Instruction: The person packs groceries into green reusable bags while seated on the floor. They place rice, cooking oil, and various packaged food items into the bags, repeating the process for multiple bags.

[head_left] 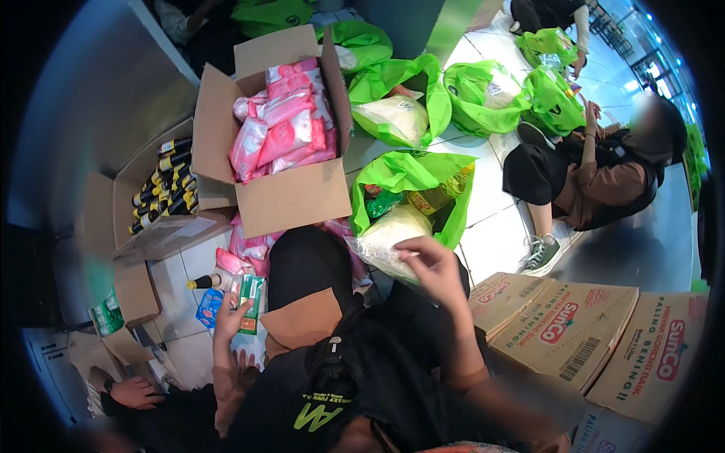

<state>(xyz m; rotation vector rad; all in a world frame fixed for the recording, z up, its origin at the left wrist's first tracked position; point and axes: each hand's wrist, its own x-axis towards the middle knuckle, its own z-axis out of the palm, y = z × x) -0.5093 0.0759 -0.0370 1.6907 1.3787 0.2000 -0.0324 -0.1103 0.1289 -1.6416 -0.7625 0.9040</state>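
My left hand (229,321) holds a slim green carton (252,300) upright over the tiled floor, beside my black-clad knee (310,260). My right hand (432,270) grips the near edge of a clear bag of white rice (381,240). That bag lies half inside an open bright green carrier bag (411,175), which also holds a yellow packet and a small green one. A blue packet (209,306) and a dark bottle with a yellow cap (204,281) lie on the floor just left of my left hand.
An open cardboard box of pink packets (291,200) stands ahead, with a box of dark bottles (168,185) to its left. More green bags (483,94) lie beyond. A seated person (596,174) is at right. Flat cartons (566,325) lie lower right. Another person's hand (136,392) rests lower left.
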